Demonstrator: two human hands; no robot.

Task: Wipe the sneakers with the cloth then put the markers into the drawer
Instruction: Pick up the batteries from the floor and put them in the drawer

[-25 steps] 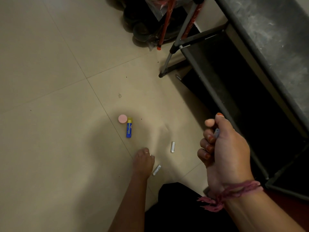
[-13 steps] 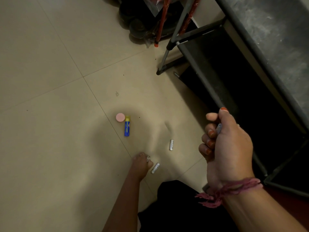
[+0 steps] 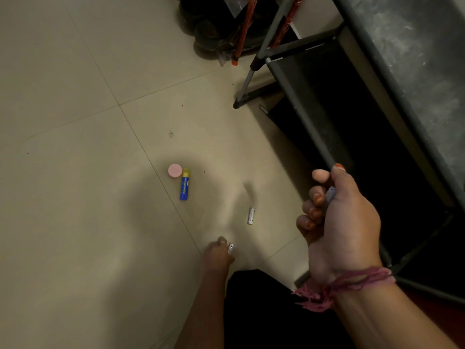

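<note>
A tiled floor [image 3: 75, 222] in dim light fills most of the view, seen from above by a person crouching or sitting low. To the upper right of the raised right hand runs a grey slab [image 3: 415, 59], and under it stands a dark metal frame [image 3: 302, 102], its inside too shadowed to make out. Far above both hands, at the top edge, sit dark shoes [image 3: 208, 28] beside two red poles [image 3: 242, 31].

The right hand [image 3: 339, 222] is held up off the floor, nearest the camera, with a frayed pink thread band [image 3: 347, 285] round its wrist. Its fingers are curled tightly into a fist round a small grey stick [image 3: 330, 193], likely a marker, of which only the tip shows between the fingers and thumb.

The left hand [image 3: 217, 253] reaches down to the floor, lower and to the left of the right hand. Its fingertips pinch a small silver stick [image 3: 230, 248], which lies against the tile; whether it has been lifted cannot be told.

Another small silver stick [image 3: 251, 215] lies loose on the floor between the two hands, just above the left one. Further up and left of the left hand lies a blue tube with a yellow cap [image 3: 184, 184], and touching its cap end is a round pink lid [image 3: 175, 170]
</note>
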